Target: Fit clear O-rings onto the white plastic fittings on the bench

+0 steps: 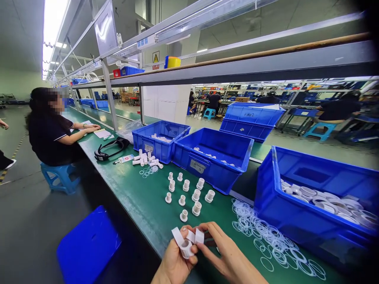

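My left hand (174, 263) grips a white plastic fitting (184, 244) near the front edge of the green bench (139, 197). My right hand (227, 256) pinches a small white cylindrical part (199, 236) right beside that fitting, the two pieces touching. Just beyond my hands stand several small white fittings (189, 195) upright on the mat. A spread of thin clear rings (266, 240) lies to the right of my hands.
Three blue bins (213, 157) sit along the bench, the right one (314, 205) holding white caps. More white parts (146, 159) and rings lie further left. A seated person (51, 130) works at the far left. A blue stool (89, 244) stands below.
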Action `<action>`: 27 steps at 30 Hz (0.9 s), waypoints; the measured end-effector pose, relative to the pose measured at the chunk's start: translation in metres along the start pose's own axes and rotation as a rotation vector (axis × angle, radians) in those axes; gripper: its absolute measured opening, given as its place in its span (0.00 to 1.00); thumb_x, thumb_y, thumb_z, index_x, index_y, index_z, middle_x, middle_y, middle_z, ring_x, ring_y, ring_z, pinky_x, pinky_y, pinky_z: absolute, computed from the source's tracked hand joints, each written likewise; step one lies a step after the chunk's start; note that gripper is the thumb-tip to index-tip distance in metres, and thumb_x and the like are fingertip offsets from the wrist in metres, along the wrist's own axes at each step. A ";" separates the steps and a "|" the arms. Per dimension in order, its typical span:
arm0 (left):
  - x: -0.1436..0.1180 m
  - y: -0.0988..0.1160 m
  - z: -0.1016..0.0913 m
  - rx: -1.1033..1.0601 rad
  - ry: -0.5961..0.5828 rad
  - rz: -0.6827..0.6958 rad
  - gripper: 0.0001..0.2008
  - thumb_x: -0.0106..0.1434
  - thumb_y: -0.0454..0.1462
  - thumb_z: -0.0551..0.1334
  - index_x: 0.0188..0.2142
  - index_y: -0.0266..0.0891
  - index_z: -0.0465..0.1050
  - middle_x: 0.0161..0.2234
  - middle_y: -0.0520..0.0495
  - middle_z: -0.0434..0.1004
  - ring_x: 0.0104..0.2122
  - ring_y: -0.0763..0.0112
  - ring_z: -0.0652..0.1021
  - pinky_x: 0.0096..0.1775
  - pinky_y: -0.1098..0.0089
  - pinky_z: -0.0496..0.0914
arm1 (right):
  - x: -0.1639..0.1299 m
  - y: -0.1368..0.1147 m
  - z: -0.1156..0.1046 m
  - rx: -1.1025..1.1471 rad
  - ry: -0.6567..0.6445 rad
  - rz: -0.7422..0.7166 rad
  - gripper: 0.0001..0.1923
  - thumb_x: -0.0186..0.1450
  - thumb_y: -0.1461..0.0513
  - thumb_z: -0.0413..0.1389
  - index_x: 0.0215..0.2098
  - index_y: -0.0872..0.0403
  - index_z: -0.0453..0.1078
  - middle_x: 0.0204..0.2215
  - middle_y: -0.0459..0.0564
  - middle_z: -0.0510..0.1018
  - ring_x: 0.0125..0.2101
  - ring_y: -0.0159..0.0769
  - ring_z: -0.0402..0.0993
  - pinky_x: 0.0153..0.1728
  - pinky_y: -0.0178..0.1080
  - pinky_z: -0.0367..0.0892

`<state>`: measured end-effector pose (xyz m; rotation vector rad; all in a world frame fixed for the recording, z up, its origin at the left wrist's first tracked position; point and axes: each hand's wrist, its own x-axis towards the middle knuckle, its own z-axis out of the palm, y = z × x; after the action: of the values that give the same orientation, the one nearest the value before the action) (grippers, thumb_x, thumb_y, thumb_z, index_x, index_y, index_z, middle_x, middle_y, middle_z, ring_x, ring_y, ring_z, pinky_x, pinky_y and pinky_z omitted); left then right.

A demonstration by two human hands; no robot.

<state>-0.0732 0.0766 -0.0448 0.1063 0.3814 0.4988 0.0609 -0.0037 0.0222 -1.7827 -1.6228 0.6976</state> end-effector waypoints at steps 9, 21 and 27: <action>0.000 0.000 -0.002 0.004 -0.074 -0.039 0.09 0.63 0.39 0.63 0.41 0.37 0.70 0.48 0.44 0.71 0.26 0.78 0.70 0.21 0.80 0.59 | 0.039 0.010 -0.041 -0.208 0.221 -0.045 0.12 0.68 0.54 0.49 0.48 0.49 0.61 0.41 0.49 0.72 0.39 0.38 0.72 0.41 0.43 0.70; 0.002 0.001 -0.004 0.058 -0.173 -0.049 0.17 0.49 0.43 0.75 0.35 0.41 0.73 0.42 0.48 0.74 0.25 0.79 0.69 0.21 0.78 0.54 | 0.080 0.032 -0.025 -0.715 0.132 -0.213 0.09 0.70 0.61 0.45 0.36 0.52 0.65 0.41 0.52 0.72 0.36 0.39 0.75 0.34 0.41 0.73; 0.002 0.001 -0.003 0.061 -0.157 -0.042 0.17 0.50 0.43 0.74 0.34 0.41 0.72 0.41 0.49 0.75 0.24 0.78 0.70 0.20 0.78 0.54 | 0.080 0.034 -0.029 -0.819 0.138 -0.194 0.09 0.70 0.60 0.47 0.36 0.52 0.68 0.40 0.51 0.73 0.33 0.37 0.75 0.31 0.39 0.72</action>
<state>-0.0733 0.0789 -0.0479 0.1950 0.2450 0.4344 0.1131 0.0712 0.0187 -2.0869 -2.1147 -0.2333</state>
